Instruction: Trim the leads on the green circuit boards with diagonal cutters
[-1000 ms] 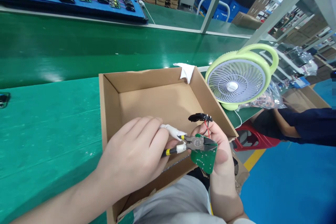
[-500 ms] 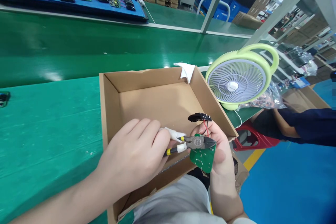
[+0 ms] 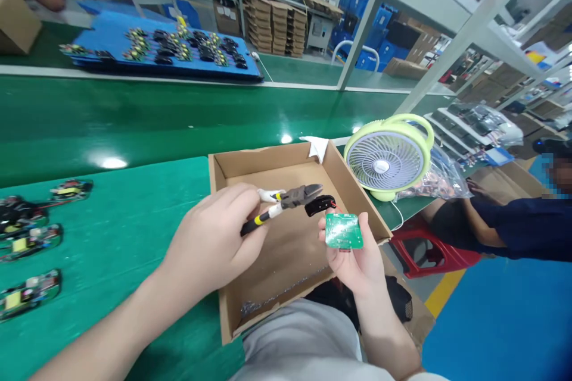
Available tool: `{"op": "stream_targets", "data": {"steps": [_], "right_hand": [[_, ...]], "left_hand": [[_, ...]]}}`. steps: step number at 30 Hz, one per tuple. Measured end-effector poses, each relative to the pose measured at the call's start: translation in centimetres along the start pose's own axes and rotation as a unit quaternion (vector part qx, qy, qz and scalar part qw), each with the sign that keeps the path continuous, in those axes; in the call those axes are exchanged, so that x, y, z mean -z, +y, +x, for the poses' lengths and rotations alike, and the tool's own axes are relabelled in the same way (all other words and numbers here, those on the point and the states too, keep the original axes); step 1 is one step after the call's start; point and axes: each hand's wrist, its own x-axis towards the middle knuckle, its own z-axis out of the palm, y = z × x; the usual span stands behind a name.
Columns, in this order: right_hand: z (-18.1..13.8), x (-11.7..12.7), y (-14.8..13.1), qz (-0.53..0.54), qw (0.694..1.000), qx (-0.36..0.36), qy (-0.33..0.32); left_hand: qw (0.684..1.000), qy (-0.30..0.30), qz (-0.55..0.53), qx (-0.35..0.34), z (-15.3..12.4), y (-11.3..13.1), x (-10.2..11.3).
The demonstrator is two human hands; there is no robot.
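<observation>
My left hand (image 3: 217, 238) is closed round the handles of a pair of cutting pliers (image 3: 286, 201), jaws pointing right and lifted off the board. My right hand (image 3: 353, 256) pinches a small green circuit board (image 3: 342, 230) by its lower edge, face up; a black part (image 3: 319, 204) on short wires hangs from its top. Both hands hover over an open cardboard box (image 3: 223, 169) whose floor holds a strip of small metal clippings (image 3: 277, 296) near the front wall.
Several finished green boards (image 3: 31, 244) lie on the green mat at left. A blue tray (image 3: 116, 65) of more boards sits beyond the belt. A lime desk fan (image 3: 386, 158) stands right of the box. Another person (image 3: 527, 226) sits at right.
The camera view has tilted up and pulled back. The pliers have come off the board and moved up-left; the right hand now holds the board flatter and farther from the pliers.
</observation>
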Motion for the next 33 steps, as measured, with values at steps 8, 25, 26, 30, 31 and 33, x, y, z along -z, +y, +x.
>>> {"op": "stream_targets", "data": {"steps": [8,25,26,30,31,33], "right_hand": [[-2.0,-2.6,2.4,0.114,0.992,-0.034,-0.034],[-7.7,-3.8,6.5,0.085,0.987,0.091,-0.106],[-7.7,-3.9,6.6,0.074,0.985,0.111,-0.106],[-7.7,-4.2,6.0,0.035,0.973,0.209,-0.093],[-7.6,-4.2,5.6,0.024,0.968,0.234,-0.083],[-7.2,-4.0,4.6,-0.009,0.960,0.275,-0.061]], "left_hand": [[0.998,0.028,-0.020,0.057,-0.5,0.4,2.9],[0.997,0.057,-0.007,-0.060,-3.5,3.5,6.8],[0.997,0.040,-0.010,-0.065,-3.7,3.7,6.7],[0.996,-0.015,-0.022,-0.080,-4.0,4.2,6.4],[0.996,-0.026,-0.025,-0.084,-4.0,4.2,6.3],[0.993,-0.041,-0.016,-0.106,-3.9,4.3,5.9]]}}
